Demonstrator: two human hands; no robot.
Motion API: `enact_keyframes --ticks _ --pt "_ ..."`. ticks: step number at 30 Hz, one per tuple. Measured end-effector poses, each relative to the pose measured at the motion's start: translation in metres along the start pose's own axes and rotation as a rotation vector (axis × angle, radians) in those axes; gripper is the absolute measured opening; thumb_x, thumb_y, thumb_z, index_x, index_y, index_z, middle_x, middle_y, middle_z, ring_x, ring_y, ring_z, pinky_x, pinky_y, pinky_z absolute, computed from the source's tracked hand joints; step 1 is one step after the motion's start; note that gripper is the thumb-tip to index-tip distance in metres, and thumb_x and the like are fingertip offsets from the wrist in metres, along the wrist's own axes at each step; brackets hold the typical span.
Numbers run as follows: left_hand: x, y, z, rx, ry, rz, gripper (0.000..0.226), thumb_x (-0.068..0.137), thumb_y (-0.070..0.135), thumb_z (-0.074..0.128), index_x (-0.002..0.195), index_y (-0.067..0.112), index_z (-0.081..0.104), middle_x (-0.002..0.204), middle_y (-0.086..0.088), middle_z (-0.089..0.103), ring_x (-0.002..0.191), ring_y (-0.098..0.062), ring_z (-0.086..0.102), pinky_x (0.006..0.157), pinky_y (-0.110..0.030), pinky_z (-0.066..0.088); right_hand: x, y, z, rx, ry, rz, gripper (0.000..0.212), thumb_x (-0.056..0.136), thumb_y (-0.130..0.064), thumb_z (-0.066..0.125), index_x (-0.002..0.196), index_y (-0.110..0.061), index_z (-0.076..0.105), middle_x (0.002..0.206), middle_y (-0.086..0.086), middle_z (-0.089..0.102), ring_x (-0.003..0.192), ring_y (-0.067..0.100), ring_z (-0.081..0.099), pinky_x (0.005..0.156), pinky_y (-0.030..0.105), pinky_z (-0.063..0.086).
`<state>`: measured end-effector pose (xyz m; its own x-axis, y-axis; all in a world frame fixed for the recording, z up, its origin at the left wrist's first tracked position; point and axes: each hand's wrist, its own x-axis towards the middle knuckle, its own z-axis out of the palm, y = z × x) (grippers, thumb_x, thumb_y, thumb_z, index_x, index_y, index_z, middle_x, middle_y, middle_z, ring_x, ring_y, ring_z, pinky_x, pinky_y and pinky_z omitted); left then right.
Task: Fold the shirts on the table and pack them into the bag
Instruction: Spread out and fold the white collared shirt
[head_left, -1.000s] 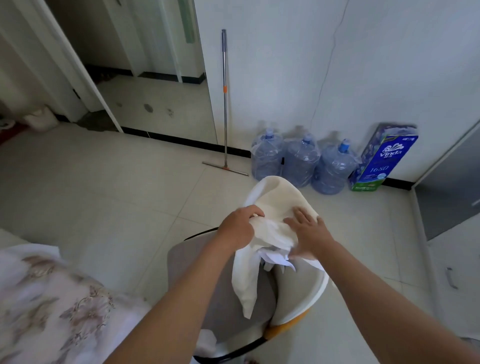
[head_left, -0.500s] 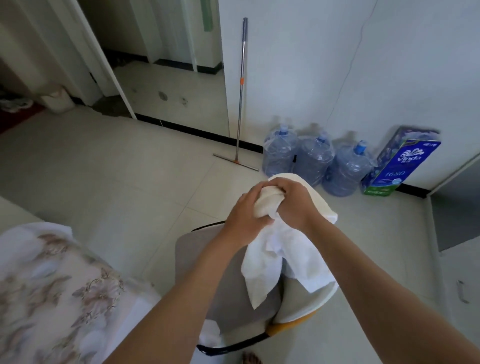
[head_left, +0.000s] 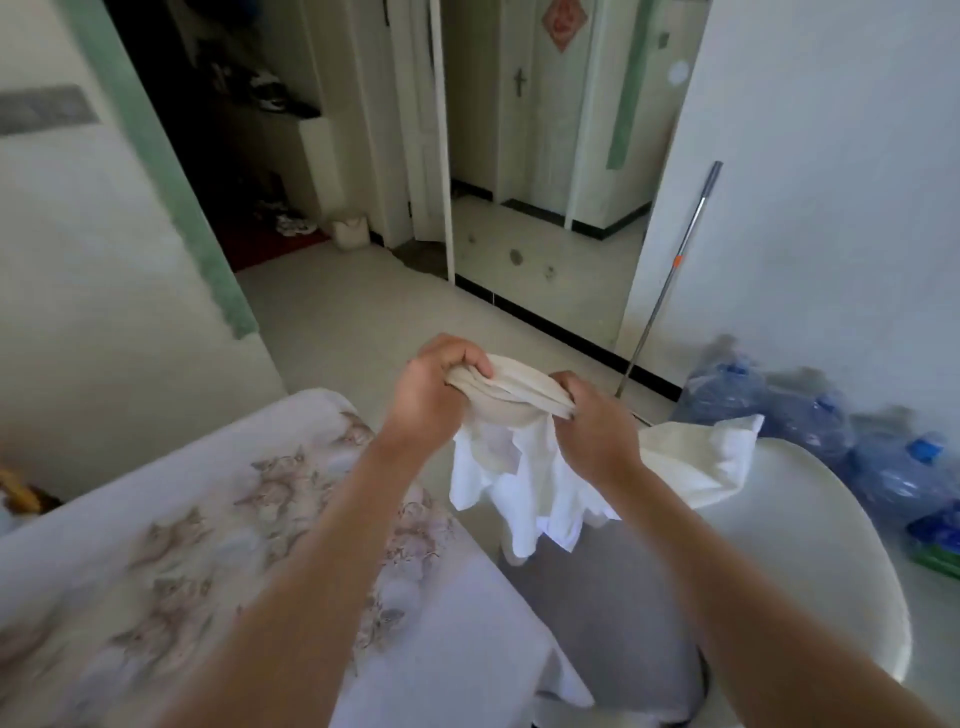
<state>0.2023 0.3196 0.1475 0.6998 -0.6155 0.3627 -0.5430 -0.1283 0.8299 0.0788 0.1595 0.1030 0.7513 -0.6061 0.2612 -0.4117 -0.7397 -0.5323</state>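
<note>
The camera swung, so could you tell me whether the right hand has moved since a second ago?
Yes: the right hand, earlier over the chair back, is now left of it, nearer the table.

We see pale floor tiles (head_left: 332, 312), a mop (head_left: 676, 261) leaning on the white wall (head_left: 831, 208), water jugs (head_left: 810, 421) beside it.
</note>
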Motion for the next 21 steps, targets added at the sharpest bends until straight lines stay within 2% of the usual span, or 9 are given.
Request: enact_keyframes --ticks 3,5,8,10,12,14,17,19,21 --pt "-0.02 -0.006 -0.097 0.035 0.178 -0.067 0.06 0.064 -0.018 0.031 0.076 0.031 0.065 0.098 0.01 0.061 0.088 0.001 0.054 0.07 -0.009 0.039 0.001 -0.105 0.003 0.119 0.027 -0.153 0.031 0.083 -0.012 0.057 0.11 -0.027 0.063 0.091 -0.004 0.068 0.077 0.022 0.057 0.062 0.031 0.04" --pt "-0.04 -0.012 -0.159 0.079 0.273 -0.114 0.054 0.07 -0.012 0.034 0.078 0.031 0.065 0.095 0.01 0.064 0.08 0.003 0.054 0.063 -0.011 0.039 -0.002 -0.172 0.011 0.175 -0.04 -0.189 0.02 0.081 -0.019 0.059 0.098 -0.026 0.065 0.082 -0.006 0.067 0.073 0.02 0.056 0.06 0.032 0.044" --pt "-0.08 -0.041 -0.24 0.181 0.341 -0.311 0.042 0.076 -0.002 0.038 0.082 0.027 0.067 0.085 0.01 0.066 0.074 -0.007 0.056 0.058 -0.024 0.042 -0.015 -0.253 0.05 0.192 -0.337 -0.23 0.015 0.075 -0.03 0.056 0.088 -0.028 0.064 0.079 -0.008 0.065 0.076 0.017 0.062 0.067 0.035 0.051" --pt "-0.116 -0.073 -0.284 0.273 0.352 -0.468 0.04 0.075 0.004 0.038 0.081 0.03 0.067 0.084 0.01 0.067 0.077 -0.013 0.059 0.062 -0.027 0.045 -0.031 -0.288 0.091 0.179 -0.505 -0.256 0.023 0.077 -0.035 0.058 0.099 -0.033 0.063 0.091 -0.011 0.066 0.087 0.015 0.063 0.075 0.034 0.052" --pt "-0.156 -0.111 -0.317 0.36 0.338 -0.607 0.035 0.075 0.011 0.039 0.08 0.032 0.067 0.087 0.008 0.067 0.083 -0.02 0.06 0.071 -0.033 0.05 -0.05 -0.312 0.139 0.174 -0.623 -0.277 0.043 0.08 -0.039 0.063 0.123 -0.039 0.056 0.112 -0.011 0.061 0.102 0.014 0.059 0.087 0.031 0.049" --pt "-0.197 -0.152 -0.34 0.397 0.31 -0.756 0.034 0.079 0.012 0.04 0.087 0.032 0.067 0.094 0.003 0.066 0.088 -0.024 0.059 0.076 -0.037 0.052 -0.07 -0.325 0.182 0.124 -0.675 -0.316 0.058 0.085 -0.036 0.068 0.139 -0.034 0.048 0.126 -0.007 0.057 0.112 0.013 0.055 0.095 0.029 0.044" --pt "-0.257 -0.209 -0.355 0.48 0.157 -0.954 0.044 0.084 0.001 0.042 0.117 0.022 0.063 0.115 -0.006 0.065 0.097 -0.027 0.059 0.079 -0.034 0.05 -0.093 -0.326 0.234 0.096 -0.733 -0.292 0.056 0.088 -0.029 0.068 0.141 -0.023 0.05 0.141 -0.001 0.054 0.125 0.017 0.054 0.104 0.03 0.042" --pt "-0.287 -0.231 -0.349 0.509 0.016 -1.034 0.058 0.087 -0.002 0.042 0.14 0.019 0.046 0.139 -0.011 0.053 0.117 -0.029 0.054 0.09 -0.034 0.048 -0.107 -0.318 0.255 0.051 -0.8 -0.262 0.051 0.091 -0.027 0.064 0.14 -0.023 0.052 0.142 -0.003 0.053 0.127 0.016 0.053 0.102 0.027 0.042" --pt "-0.304 -0.238 -0.334 0.524 -0.022 -1.077 0.068 0.088 0.0 0.043 0.15 0.026 0.031 0.15 -0.01 0.038 0.133 -0.031 0.039 0.103 -0.039 0.04 -0.117 -0.304 0.271 -0.002 -0.838 -0.243 0.047 0.092 -0.025 0.062 0.138 -0.025 0.054 0.143 -0.004 0.052 0.128 0.016 0.052 0.104 0.028 0.042"
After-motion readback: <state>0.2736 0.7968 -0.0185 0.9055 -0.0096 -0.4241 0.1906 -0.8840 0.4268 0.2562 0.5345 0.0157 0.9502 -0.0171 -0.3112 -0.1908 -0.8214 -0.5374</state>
